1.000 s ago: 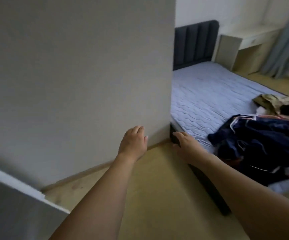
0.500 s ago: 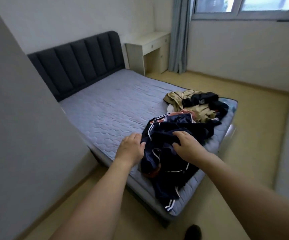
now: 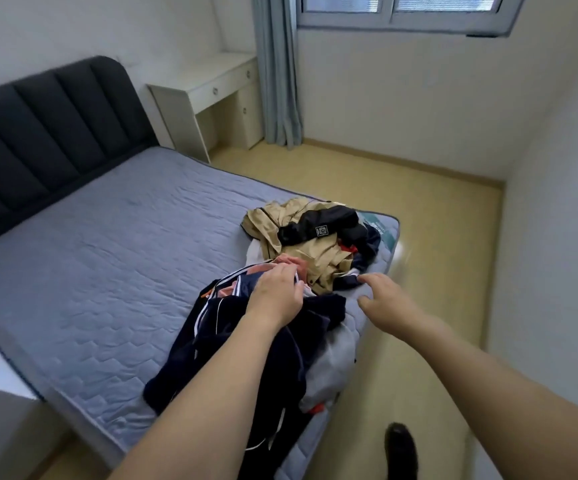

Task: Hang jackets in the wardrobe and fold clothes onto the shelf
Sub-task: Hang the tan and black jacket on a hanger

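Both hands moved deeper: left hand [image 3: 277, 292] fingers hidden in navy jacket [image 3: 246, 341], grip unclear; right hand [image 3: 382, 299] loose.

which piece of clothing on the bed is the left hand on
The dark navy jacket with white stripes, nearest the foot edge; the left hand rests at its top. The tan jacket and the black garment lie farther back, untouched.

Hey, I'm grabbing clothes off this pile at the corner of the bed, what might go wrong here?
The navy jacket already hangs over the mattress edge, so pulling with your left hand may drag it to the floor. It lies tangled with the pink garment and tan jacket, which might come along. Your right hand holds nothing yet.
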